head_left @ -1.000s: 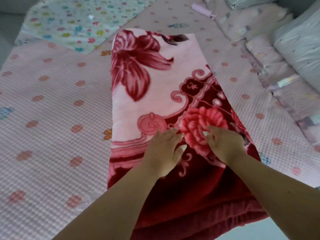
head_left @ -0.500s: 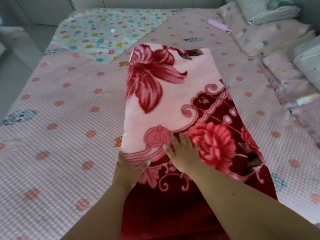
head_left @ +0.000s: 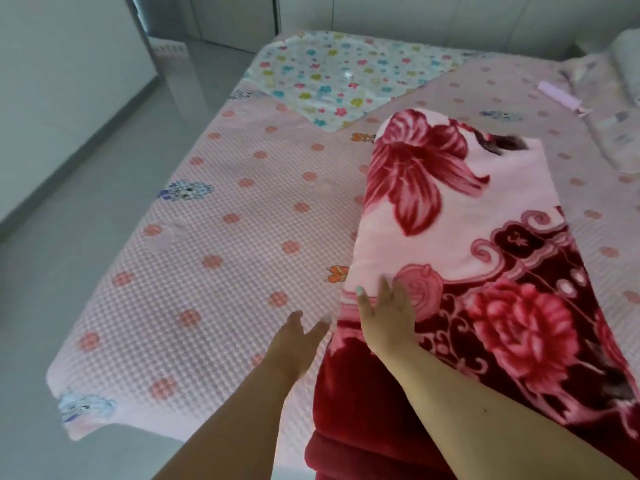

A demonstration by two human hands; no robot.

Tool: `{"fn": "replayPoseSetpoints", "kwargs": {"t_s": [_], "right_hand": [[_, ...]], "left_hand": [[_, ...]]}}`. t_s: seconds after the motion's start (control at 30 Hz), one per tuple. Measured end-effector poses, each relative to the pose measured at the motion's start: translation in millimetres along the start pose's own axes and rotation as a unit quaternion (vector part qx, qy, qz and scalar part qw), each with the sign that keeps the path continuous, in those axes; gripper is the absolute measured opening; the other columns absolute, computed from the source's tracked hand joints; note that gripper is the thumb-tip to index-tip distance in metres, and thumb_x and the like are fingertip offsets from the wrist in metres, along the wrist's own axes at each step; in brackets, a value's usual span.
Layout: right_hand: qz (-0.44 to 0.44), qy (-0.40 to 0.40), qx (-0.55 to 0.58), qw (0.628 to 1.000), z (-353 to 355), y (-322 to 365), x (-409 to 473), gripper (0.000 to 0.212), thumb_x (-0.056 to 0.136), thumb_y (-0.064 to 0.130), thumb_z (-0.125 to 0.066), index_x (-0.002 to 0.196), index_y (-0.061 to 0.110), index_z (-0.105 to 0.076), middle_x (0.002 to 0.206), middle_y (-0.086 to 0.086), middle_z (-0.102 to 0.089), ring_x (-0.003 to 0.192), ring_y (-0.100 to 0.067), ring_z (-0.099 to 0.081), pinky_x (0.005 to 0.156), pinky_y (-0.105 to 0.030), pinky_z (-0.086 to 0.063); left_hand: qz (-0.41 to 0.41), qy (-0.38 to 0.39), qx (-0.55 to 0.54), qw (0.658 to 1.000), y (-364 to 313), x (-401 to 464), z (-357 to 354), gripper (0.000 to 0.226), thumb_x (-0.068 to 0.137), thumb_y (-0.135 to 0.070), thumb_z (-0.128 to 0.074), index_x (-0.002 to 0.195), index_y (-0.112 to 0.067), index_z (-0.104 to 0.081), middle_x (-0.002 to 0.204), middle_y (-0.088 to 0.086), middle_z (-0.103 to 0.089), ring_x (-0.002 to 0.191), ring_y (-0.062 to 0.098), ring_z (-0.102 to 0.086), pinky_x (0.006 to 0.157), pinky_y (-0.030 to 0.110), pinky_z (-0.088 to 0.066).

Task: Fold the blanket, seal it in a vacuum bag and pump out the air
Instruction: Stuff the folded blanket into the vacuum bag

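A thick pink and dark-red flowered blanket (head_left: 460, 216) lies folded into a long strip on the bed, running from near me to the far right. My right hand (head_left: 388, 315) rests flat on its left edge, fingers spread, holding nothing. My left hand (head_left: 294, 341) hovers open just left of the blanket, over the pink bedspread (head_left: 214, 258), fingers apart. A clear vacuum bag (head_left: 332, 77) printed with small coloured flowers lies flat at the far end of the bed.
A small lilac object (head_left: 557, 95) lies at the far right near stacked bedding (head_left: 616, 98). The bed's left edge drops to a grey floor (head_left: 69, 209). White cupboard doors stand behind the bed.
Both hands slid left across the blanket. My left hand has come off its edge onto the bedspread side. The view has swung left, showing the floor.
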State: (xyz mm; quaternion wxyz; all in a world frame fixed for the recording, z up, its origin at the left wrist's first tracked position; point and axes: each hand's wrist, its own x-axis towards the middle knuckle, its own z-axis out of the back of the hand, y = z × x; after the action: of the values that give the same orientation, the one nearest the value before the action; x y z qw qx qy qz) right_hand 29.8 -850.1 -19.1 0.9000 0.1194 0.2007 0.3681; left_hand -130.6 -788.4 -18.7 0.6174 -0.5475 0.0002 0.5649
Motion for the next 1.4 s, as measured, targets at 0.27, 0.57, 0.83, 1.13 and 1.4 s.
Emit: {"fn": "replayPoseSetpoints", "kwargs": {"t_s": [0.27,0.57,0.83,1.13,1.4], "right_hand": [[0.089,0.058,0.079,0.991,-50,190,-49,0.065,0.100,0.052,-0.026,0.149,0.009,-0.029,0.153,-0.011,-0.036,0.141,-0.026,-0.032,0.115,-0.037,-0.026],[0.171,0.104,0.103,0.974,-111,406,-76,0.056,0.101,0.045,-0.031,0.146,0.011,-0.038,0.147,-0.010,-0.046,0.135,-0.026,-0.042,0.111,-0.035,-0.033],[0.007,0.020,0.171,0.985,-80,466,18,0.062,0.101,0.052,-0.026,0.143,0.007,-0.037,0.138,-0.019,-0.051,0.124,-0.035,-0.050,0.094,-0.036,-0.040],[-0.104,-0.021,0.211,0.972,-69,549,112,0.058,0.102,0.048,-0.026,0.137,0.005,-0.042,0.130,-0.021,-0.055,0.117,-0.036,-0.053,0.090,-0.037,-0.041],[-0.201,-0.010,0.178,0.963,-62,589,175,0.043,0.103,0.024,-0.029,0.133,0.000,-0.048,0.085,-0.007,-0.052,0.091,-0.030,-0.057,0.069,-0.032,-0.038]], "left_hand": [[-0.002,-0.042,-0.001,0.999,77,-27,183,0.075,0.089,-0.065,-0.043,0.146,-0.018,-0.032,0.148,0.009,-0.041,0.132,0.027,-0.042,0.103,0.037,-0.036],[-0.004,-0.160,0.050,0.986,148,-33,416,0.047,0.092,-0.053,-0.048,0.119,-0.016,-0.056,0.103,0.006,-0.069,0.094,0.022,-0.066,0.091,0.037,-0.050],[-0.093,-0.119,0.045,0.988,74,23,526,0.039,0.094,-0.047,-0.049,0.112,-0.013,-0.057,0.089,0.005,-0.070,0.087,0.023,-0.068,0.087,0.040,-0.053],[-0.158,-0.060,0.076,0.983,-5,125,654,0.024,0.093,-0.044,-0.054,0.103,-0.022,-0.056,0.085,0.002,-0.070,0.076,0.014,-0.070,0.073,0.032,-0.054],[-0.217,0.050,0.134,0.966,-58,230,708,0.007,0.093,-0.029,-0.056,0.093,-0.022,-0.057,0.079,0.002,-0.066,0.063,0.012,-0.065,0.054,0.021,-0.045]]}}
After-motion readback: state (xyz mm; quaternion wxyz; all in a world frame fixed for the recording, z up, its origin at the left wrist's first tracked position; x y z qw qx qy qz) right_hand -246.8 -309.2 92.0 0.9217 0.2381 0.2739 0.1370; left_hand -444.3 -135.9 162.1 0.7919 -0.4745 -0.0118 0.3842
